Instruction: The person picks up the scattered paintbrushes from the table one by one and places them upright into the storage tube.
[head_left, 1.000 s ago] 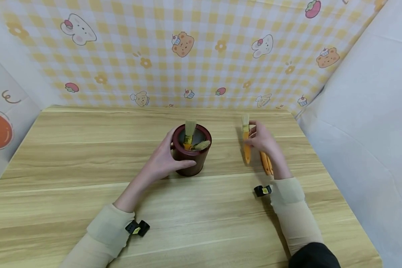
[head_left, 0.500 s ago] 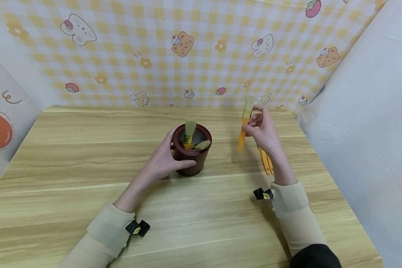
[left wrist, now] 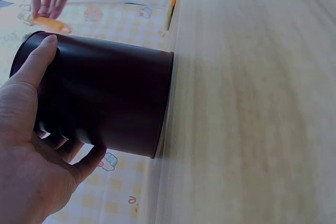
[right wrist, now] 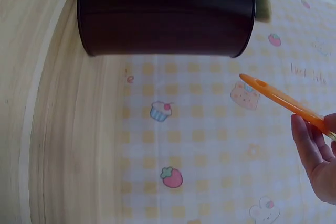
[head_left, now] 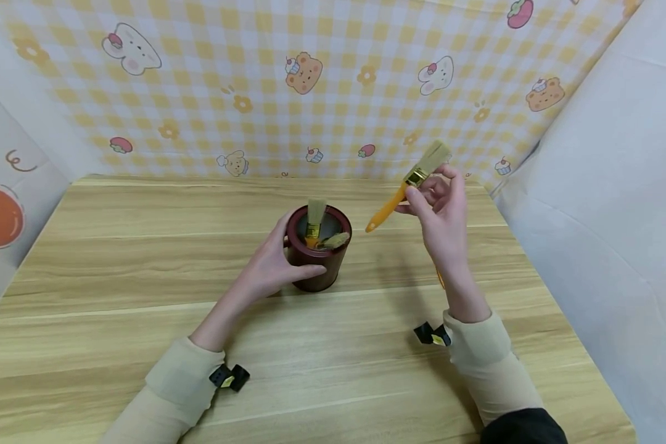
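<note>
My left hand grips a dark brown cylindrical pot standing upright on the table, thumb across its front and fingers around its far left side. Two paintbrushes stand in the pot bristles up: one pale-bristled brush upright and another brush leaning at the right rim. To the right, raised above the table, my right hand pinches a paintbrush near its metal band. Its orange handle slants down toward the pot and its pale bristles point up and right. In the right wrist view the orange handle lies beside the pot.
On the wood-grain table, an orange handle shows partly behind my right wrist. A yellow checked cloth with cartoon prints rises behind the table, and a white sheet stands along the right side.
My right hand has lifted the paintbrush up off the table and tilted it, its handle end swinging left toward the pot. The left hand and pot stay where they were.
</note>
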`<state>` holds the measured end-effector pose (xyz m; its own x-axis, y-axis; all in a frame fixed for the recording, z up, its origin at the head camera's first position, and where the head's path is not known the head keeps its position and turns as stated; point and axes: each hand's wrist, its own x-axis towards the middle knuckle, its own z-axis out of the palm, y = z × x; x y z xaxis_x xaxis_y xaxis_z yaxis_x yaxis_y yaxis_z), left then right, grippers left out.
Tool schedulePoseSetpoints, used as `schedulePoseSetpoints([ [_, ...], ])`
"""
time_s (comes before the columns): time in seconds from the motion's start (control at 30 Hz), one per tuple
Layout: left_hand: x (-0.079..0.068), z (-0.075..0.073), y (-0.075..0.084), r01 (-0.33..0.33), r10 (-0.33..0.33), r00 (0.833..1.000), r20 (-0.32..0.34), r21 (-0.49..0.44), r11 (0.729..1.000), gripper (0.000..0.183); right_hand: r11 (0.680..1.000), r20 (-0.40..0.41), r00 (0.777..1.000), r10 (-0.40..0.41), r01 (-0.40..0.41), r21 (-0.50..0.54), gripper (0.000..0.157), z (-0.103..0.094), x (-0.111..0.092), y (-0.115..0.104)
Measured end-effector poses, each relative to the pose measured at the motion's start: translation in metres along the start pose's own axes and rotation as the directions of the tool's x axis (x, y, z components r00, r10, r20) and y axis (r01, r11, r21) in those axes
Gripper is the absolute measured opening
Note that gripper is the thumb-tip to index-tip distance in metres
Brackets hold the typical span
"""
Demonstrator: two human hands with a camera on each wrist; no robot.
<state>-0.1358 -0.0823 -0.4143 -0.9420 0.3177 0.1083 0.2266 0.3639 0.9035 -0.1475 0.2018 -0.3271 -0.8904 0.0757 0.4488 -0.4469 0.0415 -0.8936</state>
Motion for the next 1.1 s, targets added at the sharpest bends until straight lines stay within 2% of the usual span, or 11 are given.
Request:
schedulePoseSetpoints([
  [0.23, 0.000, 0.000, 0.001, 0.007, -0.007, 1.000, 0.004, -0.004, 1.000, 0.110, 0.976, -0.044, 0.990, -0.137, 0.142, 0.163, 0.032, 0.015, -0.007, -0.004],
  [0.37, 0.001, 0.000, 0.001, 0.007, -0.007, 1.000, 0.004, -0.001, 1.000, 0.110, 0.969, 0.000, 0.986, -0.167, 0.164, 0.183, 0.033, 0.023, -0.011, -0.002],
  [0.57, 0.001, 0.000, 0.000, 0.008, -0.008, 1.000, 0.007, 0.007, 1.000, 0.110, 0.988, 0.126, 0.984, -0.126, 0.112, 0.109, 0.033, 0.031, -0.017, 0.005],
  [0.7, 0.001, 0.000, 0.000, 0.011, -0.012, 1.000, 0.010, 0.008, 1.000, 0.111, 0.995, 0.175, 0.980, -0.096, 0.091, 0.036, 0.029, 0.033, -0.018, 0.009],
  [0.9, 0.001, 0.000, 0.000, 0.019, -0.019, 1.000, 0.009, 0.011, 1.000, 0.112, 0.981, 0.215, 0.974, -0.070, 0.107, -0.164, 0.023, 0.034, -0.020, 0.016],
  [1.0, 0.001, 0.001, 0.000, 0.020, -0.020, 1.000, 0.008, 0.006, 1.000, 0.113, 0.978, 0.219, 0.974, -0.049, 0.092, -0.188, 0.028, 0.035, -0.020, 0.017],
  [1.1, 0.001, 0.001, 0.000, 0.021, -0.021, 1.000, 0.003, 0.004, 1.000, 0.113, 0.985, 0.210, 0.977, -0.031, 0.065, -0.159, 0.033, 0.036, -0.020, 0.017],
])
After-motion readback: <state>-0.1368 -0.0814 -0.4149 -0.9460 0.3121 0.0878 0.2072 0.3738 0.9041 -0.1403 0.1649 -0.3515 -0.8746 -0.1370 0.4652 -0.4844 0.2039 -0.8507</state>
